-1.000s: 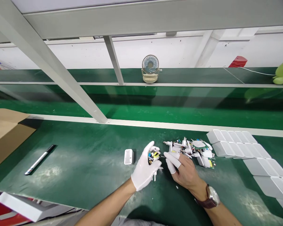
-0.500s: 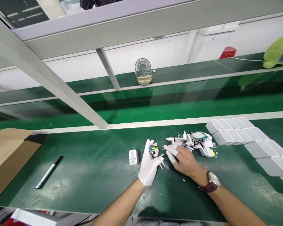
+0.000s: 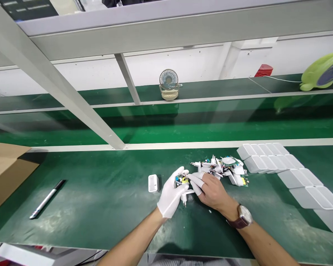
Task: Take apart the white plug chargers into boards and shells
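My left hand [image 3: 170, 195], in a white glove, is closed around a small charger circuit board [image 3: 181, 180] with yellow, blue and black parts. A white plug piece with pins [image 3: 184, 198] hangs just below it, partly behind the fingers. My right hand [image 3: 208, 187], with white covers on some fingers, has its fingertips pinched together at the board's right edge. What they hold there is too small to make out. Left of my hands, a white charger case [image 3: 153, 183] stands on the green table. Beyond my right hand lies a pile of white plug pieces and circuit boards [image 3: 224, 167].
Rows of translucent white cases [image 3: 288, 168] stretch along the right side. A marker pen [image 3: 47, 198] and a cardboard box [image 3: 9, 177] are at the left. A small fan [image 3: 169, 84] stands on the shelf behind, and a slanted metal post [image 3: 80, 107] meets the table's back edge.
My right hand has come left to the circuit board in my left hand, its fingertips now at the board. The plug piece hangs more clearly below the board. The camera view has shifted slightly.
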Motion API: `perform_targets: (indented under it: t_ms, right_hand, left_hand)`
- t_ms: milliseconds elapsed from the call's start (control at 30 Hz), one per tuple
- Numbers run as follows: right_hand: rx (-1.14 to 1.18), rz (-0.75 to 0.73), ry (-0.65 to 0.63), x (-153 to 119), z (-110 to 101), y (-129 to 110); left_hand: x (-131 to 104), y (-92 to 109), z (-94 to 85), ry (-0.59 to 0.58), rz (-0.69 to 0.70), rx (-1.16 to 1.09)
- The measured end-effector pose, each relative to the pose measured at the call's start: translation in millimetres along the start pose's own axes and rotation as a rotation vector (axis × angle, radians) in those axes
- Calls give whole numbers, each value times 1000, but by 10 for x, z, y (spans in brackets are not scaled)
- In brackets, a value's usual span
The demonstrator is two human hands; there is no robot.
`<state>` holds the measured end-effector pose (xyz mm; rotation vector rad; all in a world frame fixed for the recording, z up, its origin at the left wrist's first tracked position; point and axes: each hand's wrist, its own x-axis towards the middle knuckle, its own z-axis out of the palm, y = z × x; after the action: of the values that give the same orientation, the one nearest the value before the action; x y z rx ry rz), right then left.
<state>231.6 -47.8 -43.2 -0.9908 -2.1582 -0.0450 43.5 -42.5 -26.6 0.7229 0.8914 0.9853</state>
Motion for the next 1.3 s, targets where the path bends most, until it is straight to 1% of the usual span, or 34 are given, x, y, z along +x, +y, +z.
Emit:
perform_targets:
  t_ms: [200,367,533,633,833,900,1100,1300]
  right_hand:
    - [-32,-34,-61,-44,-7,7]
    - [-26,-29,-53,-49,-14,3]
    - [-35,-27,-62,-69,-21,6]
    - [-47,-32,-73,-81,-26,7]
    - [-60,-73,-73,-72,-51,0]
    - [-66,-76,-68,-64,-65,-8]
    - [-55,-48,-74,-69,-63,-21]
    - [-14,9,-48,-97,-26,-18]
  left_hand:
    - [-30,69,25,-11,-7,110]
    - [-40,116,52,-13,12,217]
    - [-64,148,71,-20,15,264]
    - [-81,165,86,-23,0,304]
    - [-102,175,125,1,-70,396]
    - [-106,164,129,14,-58,398]
    - [-118,167,147,2,-20,347]
    - [-114,177,145,0,-51,364]
